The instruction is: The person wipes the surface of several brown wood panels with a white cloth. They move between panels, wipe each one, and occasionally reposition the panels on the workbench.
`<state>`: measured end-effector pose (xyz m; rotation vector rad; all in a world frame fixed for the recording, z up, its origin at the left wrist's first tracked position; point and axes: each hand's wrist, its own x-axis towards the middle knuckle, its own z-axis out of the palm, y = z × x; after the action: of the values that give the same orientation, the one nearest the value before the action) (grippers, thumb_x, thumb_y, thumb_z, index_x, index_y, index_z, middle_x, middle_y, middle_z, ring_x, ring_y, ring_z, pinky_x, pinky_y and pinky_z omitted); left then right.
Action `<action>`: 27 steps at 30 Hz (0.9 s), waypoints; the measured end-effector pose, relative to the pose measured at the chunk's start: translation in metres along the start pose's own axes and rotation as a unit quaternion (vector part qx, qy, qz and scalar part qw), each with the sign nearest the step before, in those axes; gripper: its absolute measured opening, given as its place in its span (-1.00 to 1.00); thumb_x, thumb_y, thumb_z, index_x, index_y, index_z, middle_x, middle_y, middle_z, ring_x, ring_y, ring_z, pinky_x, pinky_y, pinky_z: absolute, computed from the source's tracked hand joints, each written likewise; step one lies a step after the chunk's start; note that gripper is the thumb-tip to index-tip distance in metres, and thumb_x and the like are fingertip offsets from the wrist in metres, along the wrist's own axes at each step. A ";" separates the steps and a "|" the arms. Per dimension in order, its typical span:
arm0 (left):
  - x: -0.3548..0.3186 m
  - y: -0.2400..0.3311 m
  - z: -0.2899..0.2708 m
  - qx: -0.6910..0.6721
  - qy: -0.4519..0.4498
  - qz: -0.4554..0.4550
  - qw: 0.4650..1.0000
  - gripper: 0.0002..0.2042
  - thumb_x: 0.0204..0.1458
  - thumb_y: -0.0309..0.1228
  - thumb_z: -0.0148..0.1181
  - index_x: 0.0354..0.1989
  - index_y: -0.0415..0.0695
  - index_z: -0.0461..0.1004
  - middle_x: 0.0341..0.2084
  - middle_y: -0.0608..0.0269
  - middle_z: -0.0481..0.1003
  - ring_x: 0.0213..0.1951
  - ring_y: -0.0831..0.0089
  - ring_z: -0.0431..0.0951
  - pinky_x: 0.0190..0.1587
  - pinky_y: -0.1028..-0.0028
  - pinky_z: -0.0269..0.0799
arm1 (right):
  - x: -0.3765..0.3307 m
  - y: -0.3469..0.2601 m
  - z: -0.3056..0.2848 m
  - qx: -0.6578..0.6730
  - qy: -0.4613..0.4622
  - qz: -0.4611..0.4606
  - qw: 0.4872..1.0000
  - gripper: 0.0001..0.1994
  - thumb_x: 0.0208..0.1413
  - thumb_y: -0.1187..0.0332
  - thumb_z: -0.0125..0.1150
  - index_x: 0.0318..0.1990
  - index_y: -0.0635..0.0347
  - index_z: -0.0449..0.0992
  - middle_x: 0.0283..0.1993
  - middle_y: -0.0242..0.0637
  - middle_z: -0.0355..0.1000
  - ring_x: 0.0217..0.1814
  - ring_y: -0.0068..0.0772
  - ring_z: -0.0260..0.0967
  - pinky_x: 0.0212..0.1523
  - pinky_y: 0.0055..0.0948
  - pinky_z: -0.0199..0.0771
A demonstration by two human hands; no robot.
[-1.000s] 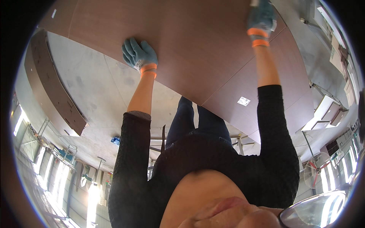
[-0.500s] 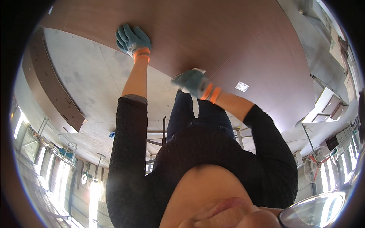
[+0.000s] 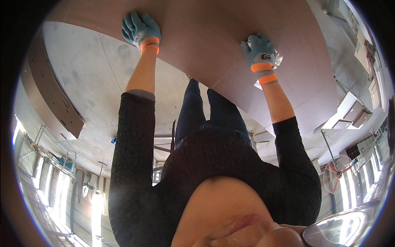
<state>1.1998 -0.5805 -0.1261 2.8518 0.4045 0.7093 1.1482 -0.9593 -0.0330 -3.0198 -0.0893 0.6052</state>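
A large brown board (image 3: 205, 37) with a smooth face spreads out before me, a thin seam line crossing its right part. My left hand (image 3: 141, 29), in a blue-grey coated glove with an orange cuff, lies flat on the board at its near left edge, fingers stretched out and holding nothing. Farther right, my right hand (image 3: 260, 51), gloved alike, presses a crumpled white rag (image 3: 279, 60) against the board close to the seam. Most of the rag is hidden under the palm. Beside that wrist, a white label (image 3: 258, 85) on the board is partly covered.
A long brown panel with holes (image 3: 53, 90) stands at the left on the pale floor (image 3: 86, 57). To the right are a white table-like stand with brown pieces (image 3: 349, 112) and a pedestal fan (image 3: 338, 173). My legs (image 3: 222, 107) are at the board's near edge.
My right hand has swept from the board's near edge away and to the right, carrying the rag across the surface. My left hand keeps its place on the board while the view shifts slightly.
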 end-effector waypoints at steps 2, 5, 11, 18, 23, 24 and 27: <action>-0.002 -0.003 0.001 0.008 0.014 0.008 1.000 -0.58 0.19 -0.16 0.16 0.11 -0.20 0.52 0.19 0.05 0.46 0.25 -0.02 0.38 0.29 -0.04 0.21 | 0.002 -0.008 -0.004 0.059 -0.076 0.053 0.994 -0.66 0.21 -0.04 0.30 -0.13 0.02 0.67 0.04 -0.22 0.55 0.05 -0.02 0.57 -0.02 -0.04 0.63; -0.003 -0.005 0.000 0.007 0.009 0.001 1.000 -0.56 0.19 -0.15 0.16 0.11 -0.21 0.52 0.20 0.04 0.46 0.26 -0.04 0.37 0.30 -0.05 0.20 | 0.006 -0.015 -0.015 0.070 -0.127 0.081 0.986 -0.68 0.21 0.00 0.30 -0.12 0.01 0.68 0.06 -0.21 0.54 0.06 -0.02 0.57 0.00 -0.04 0.63; -0.002 0.000 -0.004 -0.013 -0.019 -0.020 1.000 -0.55 0.20 -0.13 0.15 0.12 -0.23 0.50 0.22 0.02 0.42 0.32 -0.04 0.30 0.35 -0.05 0.11 | 0.009 -0.024 -0.016 0.035 -0.135 0.061 0.988 -0.72 0.17 0.09 0.32 -0.21 0.11 0.63 0.04 -0.19 0.55 -0.03 -0.01 0.57 -0.07 -0.09 0.63; -0.002 -0.009 0.005 -0.002 0.023 -0.008 1.000 -0.57 0.19 -0.10 0.14 0.09 -0.15 0.52 0.20 0.09 0.46 0.25 -0.01 0.38 0.28 -0.06 0.20 | -0.004 -0.043 -0.014 0.006 -0.152 0.014 0.988 -0.77 0.20 0.13 0.27 -0.21 0.08 0.63 -0.02 -0.23 0.56 -0.08 -0.04 0.58 -0.14 -0.11 0.63; -0.016 0.000 0.002 0.020 0.017 0.018 0.999 -0.55 0.22 -0.14 0.14 0.17 -0.18 0.51 0.22 -0.10 0.47 0.28 -0.14 0.39 0.32 -0.06 0.26 | -0.013 -0.058 -0.016 -0.042 -0.227 -0.015 0.973 -0.71 0.25 0.05 0.22 -0.08 0.00 0.67 0.11 -0.23 0.51 0.15 -0.05 0.53 0.05 -0.04 0.63; -0.018 0.003 0.002 0.022 0.017 0.023 0.999 -0.54 0.23 -0.15 0.14 0.18 -0.19 0.51 0.23 -0.14 0.47 0.29 -0.17 0.40 0.33 -0.06 0.28 | -0.018 -0.059 -0.001 -0.054 -0.227 -0.025 0.972 -0.71 0.24 0.06 0.22 -0.08 0.00 0.67 0.10 -0.23 0.52 0.15 -0.05 0.53 0.05 -0.04 0.63; -0.019 0.003 0.000 0.037 0.013 0.013 0.999 -0.54 0.23 -0.15 0.14 0.19 -0.20 0.50 0.22 -0.14 0.47 0.28 -0.16 0.40 0.33 -0.07 0.27 | -0.019 -0.071 -0.022 -0.038 -0.250 -0.009 0.967 -0.71 0.22 0.07 0.24 -0.08 0.01 0.67 0.08 -0.21 0.52 0.13 -0.03 0.54 0.05 -0.03 0.62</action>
<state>1.1839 -0.5891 -0.1337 2.9255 0.4051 0.7521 1.1355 -0.8912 -0.0008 -2.8501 -0.1638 1.3737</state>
